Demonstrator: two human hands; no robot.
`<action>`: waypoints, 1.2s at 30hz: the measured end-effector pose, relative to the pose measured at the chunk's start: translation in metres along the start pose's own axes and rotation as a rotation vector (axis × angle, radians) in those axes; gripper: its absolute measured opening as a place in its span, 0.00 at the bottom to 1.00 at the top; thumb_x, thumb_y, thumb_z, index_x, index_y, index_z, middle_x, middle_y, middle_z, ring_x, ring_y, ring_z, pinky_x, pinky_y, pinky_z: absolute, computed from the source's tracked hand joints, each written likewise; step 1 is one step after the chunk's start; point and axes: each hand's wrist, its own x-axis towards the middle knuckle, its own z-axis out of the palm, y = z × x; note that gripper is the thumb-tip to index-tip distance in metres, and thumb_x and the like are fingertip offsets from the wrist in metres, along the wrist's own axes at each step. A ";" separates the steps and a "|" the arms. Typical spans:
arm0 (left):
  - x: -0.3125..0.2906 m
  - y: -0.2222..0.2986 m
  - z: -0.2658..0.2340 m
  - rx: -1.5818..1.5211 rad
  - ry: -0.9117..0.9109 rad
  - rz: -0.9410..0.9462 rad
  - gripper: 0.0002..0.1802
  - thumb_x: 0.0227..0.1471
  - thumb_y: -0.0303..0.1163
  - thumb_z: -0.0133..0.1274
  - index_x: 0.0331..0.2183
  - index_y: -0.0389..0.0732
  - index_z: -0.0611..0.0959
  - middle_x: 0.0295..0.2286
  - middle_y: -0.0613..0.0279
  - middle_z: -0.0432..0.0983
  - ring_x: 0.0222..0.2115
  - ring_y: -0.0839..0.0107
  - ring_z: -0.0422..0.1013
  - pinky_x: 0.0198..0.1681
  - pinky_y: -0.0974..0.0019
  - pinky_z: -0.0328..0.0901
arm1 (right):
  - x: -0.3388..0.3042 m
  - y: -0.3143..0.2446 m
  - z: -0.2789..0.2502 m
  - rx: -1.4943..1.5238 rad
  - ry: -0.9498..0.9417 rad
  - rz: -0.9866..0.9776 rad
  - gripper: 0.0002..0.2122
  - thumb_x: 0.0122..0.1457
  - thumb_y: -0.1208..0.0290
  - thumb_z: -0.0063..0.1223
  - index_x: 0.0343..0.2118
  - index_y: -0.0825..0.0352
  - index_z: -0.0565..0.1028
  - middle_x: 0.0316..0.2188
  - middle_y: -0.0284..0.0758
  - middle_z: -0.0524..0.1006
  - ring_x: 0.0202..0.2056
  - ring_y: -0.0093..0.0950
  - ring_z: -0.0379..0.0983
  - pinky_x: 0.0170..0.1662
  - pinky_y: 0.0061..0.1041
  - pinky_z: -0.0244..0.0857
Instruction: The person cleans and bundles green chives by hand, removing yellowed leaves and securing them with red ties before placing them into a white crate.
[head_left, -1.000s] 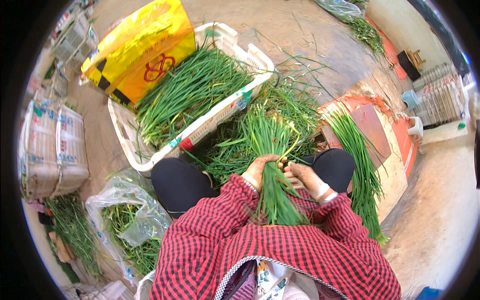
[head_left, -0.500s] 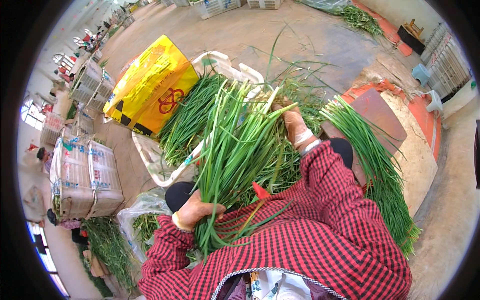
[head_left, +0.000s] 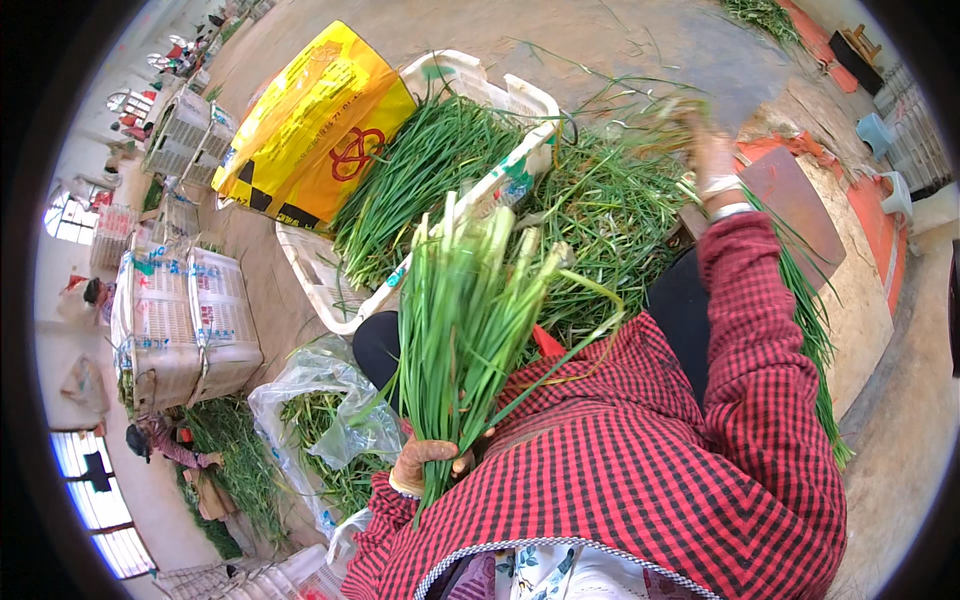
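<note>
A bunch of green chives [head_left: 450, 330] stands upright in front of my chest, its pale cut ends up. My left hand [head_left: 428, 462] is wrapped round its leafy lower part. At the far right my right hand [head_left: 712, 160] is smeared by motion, with loose withered leaves [head_left: 672, 122] at its blurred fingers; whether it grips them does not show. Below it a heap of loose leaves [head_left: 610, 215] spreads in front of my knees. More chives [head_left: 430, 170] lie in a white plastic crate [head_left: 535, 150] ahead. Another bunch of chives [head_left: 815, 330] lies beyond my right arm, partly hidden.
A yellow printed sheet [head_left: 320, 130] stands up at the crate's left side. A clear plastic bag [head_left: 345, 395] with leaves sits by my left knee. A brown board [head_left: 795, 205] lies at right. Stacked white crates [head_left: 185, 320] and another person [head_left: 170, 440] are at left.
My right hand has left the bunch's cut ends and swung far right. My left hand has moved slightly right and down, and the bunch now stands more upright.
</note>
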 end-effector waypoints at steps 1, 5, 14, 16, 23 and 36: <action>0.001 -0.003 -0.017 -0.038 -0.021 0.005 0.41 0.43 0.20 0.55 0.60 0.34 0.64 0.47 0.34 0.73 0.23 0.67 0.71 0.28 0.69 0.68 | 0.004 -0.001 -0.014 -0.175 -0.019 0.087 0.16 0.60 0.63 0.53 0.48 0.63 0.75 0.33 0.42 0.81 0.31 0.32 0.79 0.34 0.32 0.72; 0.007 0.003 -0.029 -0.020 -0.002 0.055 0.36 0.47 0.28 0.53 0.58 0.27 0.63 0.37 0.45 0.76 0.18 0.72 0.67 0.26 0.71 0.64 | -0.048 0.013 -0.003 -1.142 -0.880 -0.191 0.28 0.58 0.54 0.58 0.56 0.68 0.71 0.47 0.49 0.78 0.45 0.35 0.78 0.42 0.31 0.74; 0.017 0.012 -0.002 -0.020 0.014 0.058 0.43 0.42 0.22 0.56 0.62 0.40 0.62 0.47 0.36 0.73 0.21 0.68 0.71 0.25 0.70 0.68 | -0.118 0.019 0.126 0.075 -0.731 0.016 0.20 0.61 0.69 0.60 0.55 0.62 0.69 0.33 0.27 0.75 0.29 0.17 0.70 0.30 0.18 0.66; 0.018 0.011 -0.003 0.010 -0.020 0.042 0.44 0.42 0.24 0.57 0.62 0.38 0.62 0.44 0.38 0.74 0.21 0.68 0.70 0.24 0.71 0.67 | -0.110 0.012 0.125 0.118 -0.653 0.033 0.09 0.64 0.72 0.52 0.45 0.67 0.74 0.23 0.24 0.73 0.25 0.11 0.65 0.28 0.16 0.62; 0.015 0.004 -0.014 -0.096 -0.039 0.101 0.47 0.44 0.25 0.55 0.64 0.36 0.55 0.44 0.36 0.74 0.20 0.69 0.71 0.23 0.71 0.66 | -0.045 0.016 0.055 0.089 -0.170 -0.059 0.07 0.65 0.73 0.52 0.43 0.66 0.77 0.32 0.32 0.80 0.23 0.20 0.73 0.27 0.19 0.71; 0.032 -0.001 -0.006 -0.070 -0.126 0.192 0.47 0.42 0.22 0.53 0.65 0.41 0.56 0.43 0.35 0.74 0.19 0.65 0.71 0.21 0.71 0.68 | -0.139 0.016 0.135 0.075 -0.820 0.288 0.12 0.60 0.64 0.55 0.34 0.70 0.77 0.22 0.29 0.75 0.21 0.18 0.73 0.23 0.18 0.68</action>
